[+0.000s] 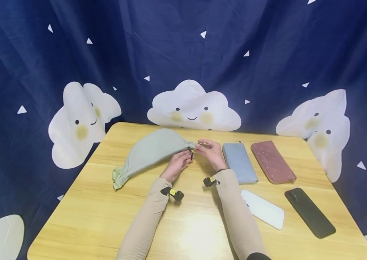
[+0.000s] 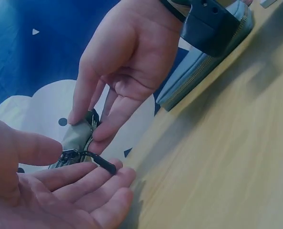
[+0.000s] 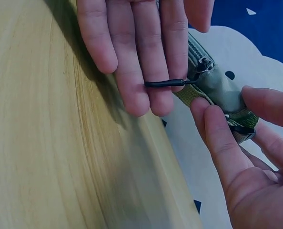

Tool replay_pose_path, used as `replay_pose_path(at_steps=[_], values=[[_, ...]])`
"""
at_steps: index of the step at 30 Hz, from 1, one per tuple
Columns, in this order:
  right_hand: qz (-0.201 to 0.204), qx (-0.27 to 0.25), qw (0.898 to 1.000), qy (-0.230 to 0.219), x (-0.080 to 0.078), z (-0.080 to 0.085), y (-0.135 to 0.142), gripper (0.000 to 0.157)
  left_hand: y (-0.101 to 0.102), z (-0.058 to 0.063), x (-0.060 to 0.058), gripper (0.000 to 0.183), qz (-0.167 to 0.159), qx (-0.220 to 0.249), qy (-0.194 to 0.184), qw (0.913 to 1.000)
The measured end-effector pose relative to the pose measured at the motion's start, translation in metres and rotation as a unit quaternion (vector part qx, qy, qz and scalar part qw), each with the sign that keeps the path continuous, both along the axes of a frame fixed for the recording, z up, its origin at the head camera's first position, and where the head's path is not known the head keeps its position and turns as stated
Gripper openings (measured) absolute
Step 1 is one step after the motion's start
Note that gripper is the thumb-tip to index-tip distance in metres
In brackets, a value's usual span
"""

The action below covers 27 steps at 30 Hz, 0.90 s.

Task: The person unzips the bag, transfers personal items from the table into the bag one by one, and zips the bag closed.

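A pale green waist bag (image 1: 157,146) lies along the back of the table, its end raised between the hands. My right hand (image 1: 210,153) pinches that end between thumb and fingers, by a green strap and a black buckle piece (image 3: 241,130). Just beside it, my left hand (image 1: 180,163) is at the bag's lower edge with its fingers extended. Across those fingers lies the black zipper pull (image 3: 165,83), hanging from the slider (image 2: 71,154). The left thumb reaches close to the slider in the left wrist view. The zipper section near the slider looks closed.
To the right of the hands lie a blue zip wallet (image 1: 240,162) and a dark red wallet (image 1: 272,161). Nearer are a white phone (image 1: 262,209) and a black phone (image 1: 310,213). A navy curtain (image 1: 183,47) with clouds hangs behind the wooden table (image 1: 99,216).
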State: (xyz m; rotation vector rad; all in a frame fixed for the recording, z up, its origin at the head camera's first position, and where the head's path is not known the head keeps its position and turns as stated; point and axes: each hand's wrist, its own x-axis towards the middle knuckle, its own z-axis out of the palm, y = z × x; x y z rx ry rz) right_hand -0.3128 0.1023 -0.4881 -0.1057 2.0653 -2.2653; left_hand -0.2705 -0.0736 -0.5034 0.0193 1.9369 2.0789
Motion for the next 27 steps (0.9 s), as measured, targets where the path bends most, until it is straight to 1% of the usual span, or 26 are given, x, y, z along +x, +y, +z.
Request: replay_pose_path(at_steps=[3, 6, 10, 14, 18, 23, 27], values=[[0.003, 0.007, 1.0, -0.002, -0.0004, -0.0005, -0.0004, 0.035, -0.0014, -0.001, 0.0003, 0.044, 0.007, 0.041, -0.026, 0.9988], [0.003, 0.01, 1.0, -0.005, -0.0013, -0.002, -0.0004, 0.038, -0.0028, -0.0026, -0.0001, 0.043, 0.013, 0.057, -0.035, 0.9977], [0.001, 0.006, 1.0, -0.011, -0.0022, -0.0035, 0.0006, 0.042, -0.004, -0.003, -0.0008, 0.041, 0.021, 0.068, -0.036, 0.9968], [0.001, -0.003, 1.0, -0.015, -0.0019, -0.0042, 0.0017, 0.043, -0.0046, -0.0037, -0.0007, 0.038, 0.04, 0.077, -0.034, 0.9956], [0.003, -0.008, 1.0, -0.016, -0.0023, -0.0056, 0.002, 0.044, -0.005, -0.0066, -0.0008, 0.034, 0.058, 0.074, -0.03, 0.9951], [0.006, -0.008, 1.0, -0.019, -0.003, -0.0065, 0.0025, 0.045, -0.0052, -0.0095, -0.0019, 0.031, 0.072, 0.069, -0.023, 0.9948], [0.003, -0.015, 1.0, -0.023, -0.0035, -0.0068, 0.0031, 0.044, -0.006, -0.008, -0.0023, 0.03, 0.077, 0.068, -0.025, 0.9944]])
